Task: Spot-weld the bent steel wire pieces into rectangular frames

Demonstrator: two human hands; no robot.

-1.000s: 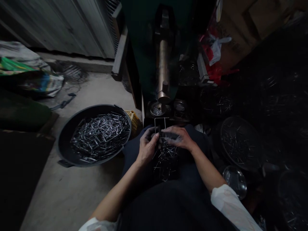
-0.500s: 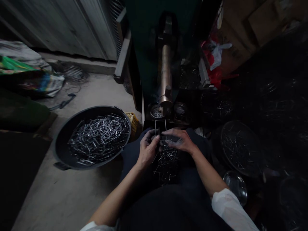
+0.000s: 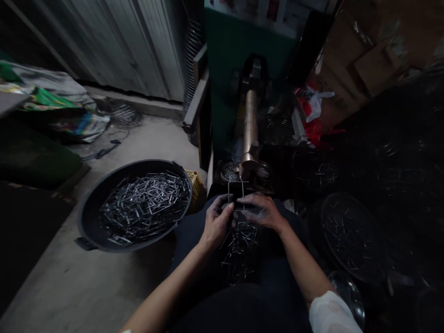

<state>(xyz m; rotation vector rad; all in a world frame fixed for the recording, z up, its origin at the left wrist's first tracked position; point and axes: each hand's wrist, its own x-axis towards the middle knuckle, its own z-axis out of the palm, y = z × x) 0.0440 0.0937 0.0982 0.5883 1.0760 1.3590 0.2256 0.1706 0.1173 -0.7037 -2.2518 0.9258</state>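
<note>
Just in front of the machine's copper-coloured arm (image 3: 250, 122), a thin bent wire frame (image 3: 236, 181) is held up between my two hands. My left hand (image 3: 217, 221) pinches its left side between thumb and fingers. From the right, my right hand (image 3: 266, 211) has its thumb and fingers closed about the frame's right side. Dark grime coats the fingers of both hands. Below them, a heap of bent wire pieces (image 3: 241, 252) lies over my lap; what bears it is too dark to make out. A small round dish (image 3: 224, 178) with tiny metal bits stands beside the arm's tip.
To the left, a wide black pan (image 3: 83, 217) holds many bent wires, with a yellow crate (image 3: 194, 180) behind it. A dark basin (image 3: 324, 217) with wires and a shiny metal bowl (image 3: 352, 296) are on the right. The green machine body (image 3: 224, 60) rises ahead.
The camera view has tilted up, so surroundings sit lower and slightly to the right. Both hands keep nearly the same hold on the wire frame.
</note>
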